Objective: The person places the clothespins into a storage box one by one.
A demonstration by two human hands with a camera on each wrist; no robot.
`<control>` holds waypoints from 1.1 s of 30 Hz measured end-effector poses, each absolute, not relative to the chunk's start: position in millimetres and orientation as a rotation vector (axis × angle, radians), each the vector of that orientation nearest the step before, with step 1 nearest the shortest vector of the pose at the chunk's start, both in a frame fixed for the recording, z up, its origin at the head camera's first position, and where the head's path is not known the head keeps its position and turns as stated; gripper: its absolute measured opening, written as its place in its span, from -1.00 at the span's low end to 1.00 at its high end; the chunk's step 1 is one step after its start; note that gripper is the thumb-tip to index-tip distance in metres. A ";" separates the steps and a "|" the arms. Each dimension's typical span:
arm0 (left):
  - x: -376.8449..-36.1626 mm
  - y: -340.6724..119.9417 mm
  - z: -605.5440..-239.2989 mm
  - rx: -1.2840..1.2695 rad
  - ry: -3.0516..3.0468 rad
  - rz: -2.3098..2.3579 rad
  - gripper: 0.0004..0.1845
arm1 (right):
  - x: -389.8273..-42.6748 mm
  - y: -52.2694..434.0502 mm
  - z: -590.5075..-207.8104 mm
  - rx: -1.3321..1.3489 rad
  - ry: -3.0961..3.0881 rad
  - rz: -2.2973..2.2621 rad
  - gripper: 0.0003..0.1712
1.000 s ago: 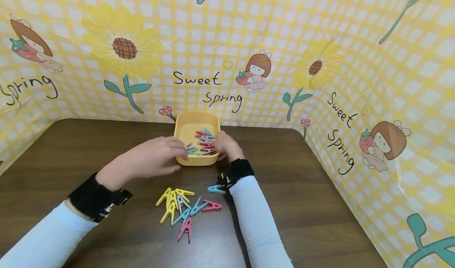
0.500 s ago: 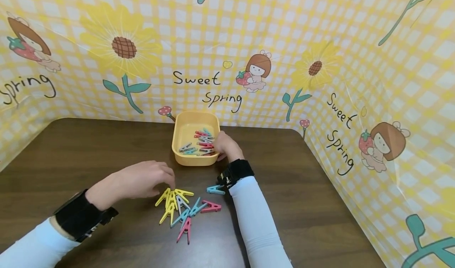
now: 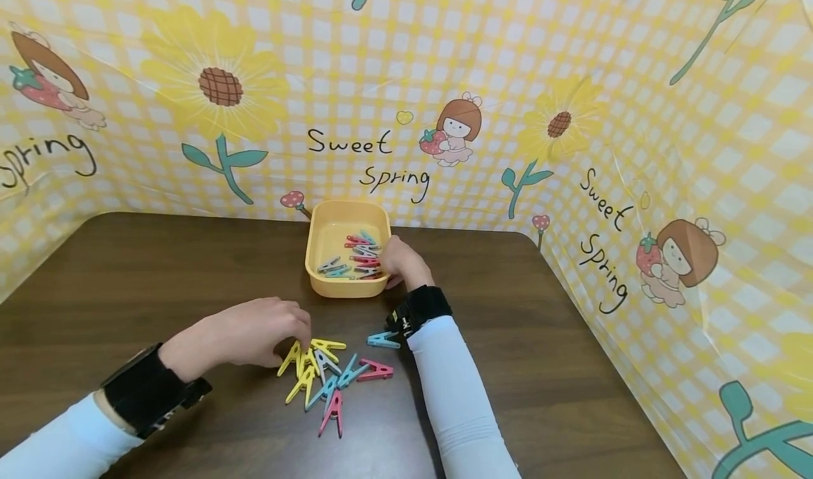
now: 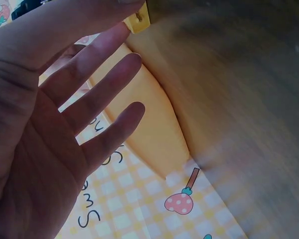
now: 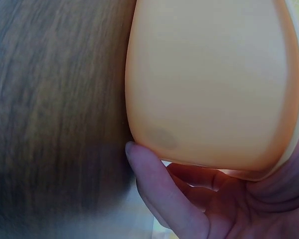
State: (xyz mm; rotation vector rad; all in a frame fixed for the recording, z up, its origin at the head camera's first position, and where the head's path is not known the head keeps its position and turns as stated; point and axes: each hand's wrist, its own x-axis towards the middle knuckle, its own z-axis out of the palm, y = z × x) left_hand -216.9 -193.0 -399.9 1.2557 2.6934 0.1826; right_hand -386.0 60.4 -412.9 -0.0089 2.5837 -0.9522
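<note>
Head view: small yellow, pink, blue plastic clothespins (image 3: 324, 373) lie jumbled.

Showing 1 yellow tub (image 3: 315, 243); approx. 9 loose pegs (image 3: 330, 377) lying by left fingertips; tub pegs (image 3: 356, 257) uncountable.

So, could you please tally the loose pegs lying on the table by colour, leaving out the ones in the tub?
Yellow pegs: 4
Blue pegs: 3
Pink pegs: 2
Grey pegs: 1
Total: 10 on the table, outside the tub. The pile overlaps, so the yellow count is my best reading.
</note>
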 end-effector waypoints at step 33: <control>-209.3 -189.7 -397.8 1.018 2.553 0.333 -0.65 | -385.7 61.7 -408.1 0.007 2.545 -0.935 -0.50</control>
